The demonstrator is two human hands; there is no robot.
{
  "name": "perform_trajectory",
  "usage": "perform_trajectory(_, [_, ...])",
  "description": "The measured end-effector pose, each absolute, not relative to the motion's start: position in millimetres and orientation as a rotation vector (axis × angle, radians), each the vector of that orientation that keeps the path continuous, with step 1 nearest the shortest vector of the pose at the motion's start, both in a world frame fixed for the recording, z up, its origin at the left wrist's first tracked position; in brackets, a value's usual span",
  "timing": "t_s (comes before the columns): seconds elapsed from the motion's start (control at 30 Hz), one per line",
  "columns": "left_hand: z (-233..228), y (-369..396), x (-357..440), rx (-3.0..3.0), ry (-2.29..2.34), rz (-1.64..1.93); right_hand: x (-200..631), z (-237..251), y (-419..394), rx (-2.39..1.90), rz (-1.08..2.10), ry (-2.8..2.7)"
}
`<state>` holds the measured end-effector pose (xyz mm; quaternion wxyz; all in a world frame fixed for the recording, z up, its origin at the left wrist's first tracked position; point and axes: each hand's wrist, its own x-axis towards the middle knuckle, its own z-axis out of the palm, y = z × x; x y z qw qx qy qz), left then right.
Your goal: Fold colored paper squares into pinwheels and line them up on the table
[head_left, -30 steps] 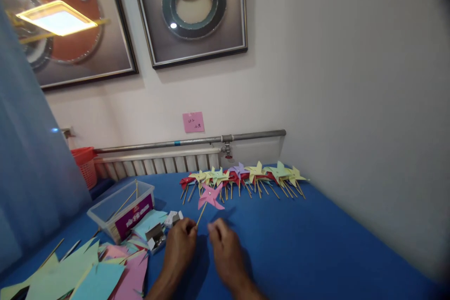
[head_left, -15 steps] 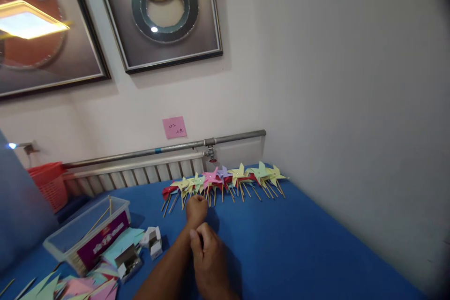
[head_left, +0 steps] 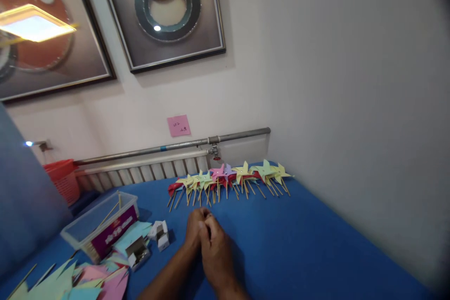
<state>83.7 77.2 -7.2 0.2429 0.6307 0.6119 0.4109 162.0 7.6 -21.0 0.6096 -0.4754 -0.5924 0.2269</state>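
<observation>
My left hand [head_left: 196, 228] is closed above the blue-covered table. My right hand [head_left: 215, 249], curled into a fist with the thumb along the top, meets it from the right. The two touch at the fingers, and nothing sticks out of either one. Just beyond them lies a row of paper pinwheels [head_left: 244, 172] in yellow, green, pink, purple and red, their wooden sticks pointing toward me. To the left of my hands are a small white box [head_left: 162, 236] and an opened box of small metal pieces [head_left: 140, 257].
A clear plastic bin [head_left: 100, 222] with a purple label holds thin sticks. Cut coloured paper [head_left: 114, 283] is piled at the lower left. A red basket [head_left: 65, 183] and a radiator [head_left: 147, 172] stand by the wall; a grey wall borders the table's right.
My left hand has drawn back from the pinwheels to meet my right hand. The whole view has shifted slightly, so the table things appear farther right.
</observation>
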Motion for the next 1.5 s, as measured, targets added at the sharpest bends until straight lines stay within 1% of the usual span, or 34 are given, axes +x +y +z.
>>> perform_trajectory(0.13, [-18.7,18.1,53.1,1.974,1.678,0.858,163.8,-18.5,7.9,-1.136,0.562,-1.382])
perform_trajectory(0.27, [-24.0,-19.7,41.2,2.176,1.822,0.714,161.7,-20.6,8.0,-1.140,0.620,-1.465])
perform_trajectory(0.43, [-20.9,-22.1,37.5,2.385,1.766,0.483,162.6,-24.2,8.7,-1.174,0.645,-1.501])
perform_trajectory(0.7, [-9.8,-28.5,31.1,2.496,1.731,0.364,167.1,-25.5,11.1,-1.226,0.651,-1.544])
perform_trajectory(0.8, [-13.8,-46.4,20.4,2.473,1.816,0.419,166.8,-25.8,12.5,-1.224,0.652,-1.552])
perform_trajectory(0.97, [-41.5,-96.8,-44.5,2.319,2.372,0.739,164.7,-27.4,13.2,-1.213,0.673,-1.553])
perform_trajectory(1.03, [-47.6,-113.5,-76.7,2.336,2.523,0.802,163.4,-27.5,13.1,-1.210,0.682,-1.550])
perform_trajectory(1.13, [-43.7,-122.9,-105.8,2.412,2.595,0.671,162.1,-27.0,12.9,-1.215,0.696,-1.543])
perform_trajectory(1.23, [-36.1,-117.8,-109.4,2.393,2.631,0.492,162.2,-27.2,12.5,-1.223,0.695,-1.529])
perform_trajectory(1.3, [-35.7,-113.0,-107.9,2.334,2.670,0.482,162.8,-27.9,12.3,-1.220,0.687,-1.528])
perform_trajectory(1.37, [-38.8,-110.3,-109.5,2.241,2.705,0.609,163.5,-28.7,12.6,-1.210,0.678,-1.531])
perform_trajectory(1.5, [-39.5,-111.1,-121.5,1.960,2.555,1.132,163.8,-29.8,14.1,-1.208,0.685,-1.538])
